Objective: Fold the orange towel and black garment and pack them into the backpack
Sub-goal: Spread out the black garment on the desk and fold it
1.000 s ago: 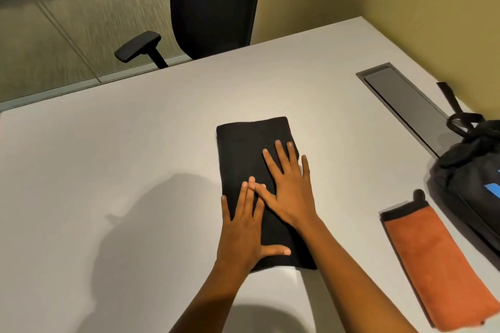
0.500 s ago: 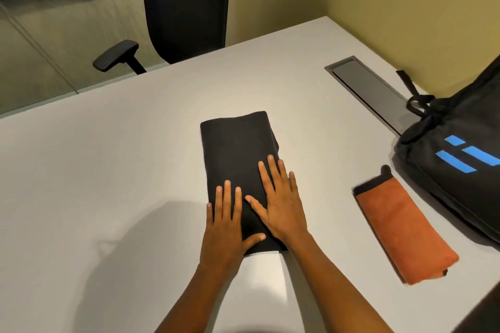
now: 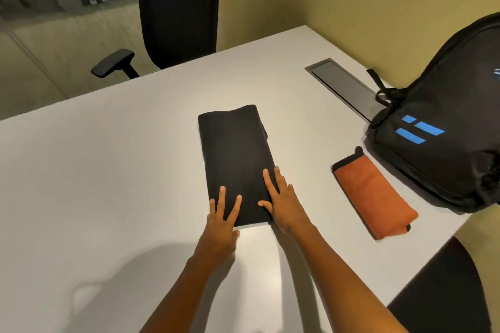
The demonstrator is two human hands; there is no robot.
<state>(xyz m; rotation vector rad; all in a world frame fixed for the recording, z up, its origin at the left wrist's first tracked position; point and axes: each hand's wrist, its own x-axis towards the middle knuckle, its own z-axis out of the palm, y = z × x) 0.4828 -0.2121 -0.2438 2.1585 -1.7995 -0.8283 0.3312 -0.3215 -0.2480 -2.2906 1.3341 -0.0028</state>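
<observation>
**Head view: both your hands lie flat on the folded black cloth**

Your left fingers (image 3: 222,204) are straight and spread a little. Their tips lie on the near end of the black garment (image 3: 235,162). They hold nothing. Your left hand (image 3: 219,227) sits half on the cloth and half on the table (image 3: 108,170). Your left thumb is tucked at the near edge, and you cannot tell if it is under the cloth.

Your right fingers (image 3: 270,184) are straight too. They lie along the right side of the garment, close to its near corner. Your right hand (image 3: 284,205) lies flat, partly on the cloth and partly on the table, and grips nothing.

The garment is folded into a long, narrow shape. It lies flat in the middle of the table and points away from you.

Off to your right lies the orange towel (image 3: 374,196), folded long as well. It is apart from the garment. Just past the towel sits the backpack (image 3: 443,143), black with blue marks, at the right side of the table.

Beside the bag a grey cover plate (image 3: 346,86) is set into the table. A black chair (image 3: 176,8) stands at the far side.
</observation>
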